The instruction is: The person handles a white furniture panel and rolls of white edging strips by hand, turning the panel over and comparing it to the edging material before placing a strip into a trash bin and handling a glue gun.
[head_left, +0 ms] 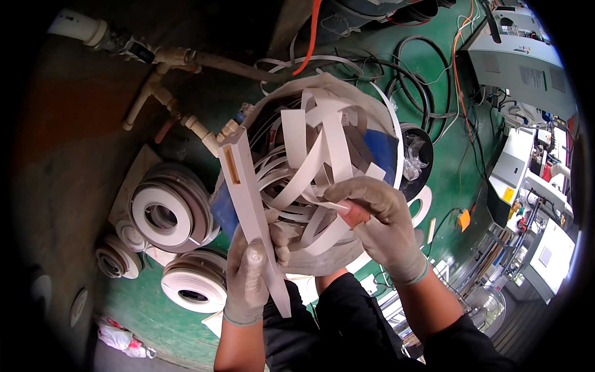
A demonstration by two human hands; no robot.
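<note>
My left hand (pixel 246 282), in a pale work glove, is closed around a long, narrow white board (pixel 250 198). The board stands tilted, and a slot with a brown inside is cut near its upper end. My gloved right hand (pixel 387 226) has its thumb tip bare and pinches the end of a thin white edge-banding strip (pixel 323 203). Under both hands is a round bin (pixel 397 133) with a pale rim and blue patches. Loose curls of white banding (pixel 304 177) fill it. The board partly hides the bin's left side.
Rolls of edge banding (pixel 162 217) lie on the green floor at left. Pale pipes (pixel 164 93) with a valve run along the left wall. Black hose and cables (pixel 427 80) coil beyond the bin. Grey machines (pixel 514 68) line the right side.
</note>
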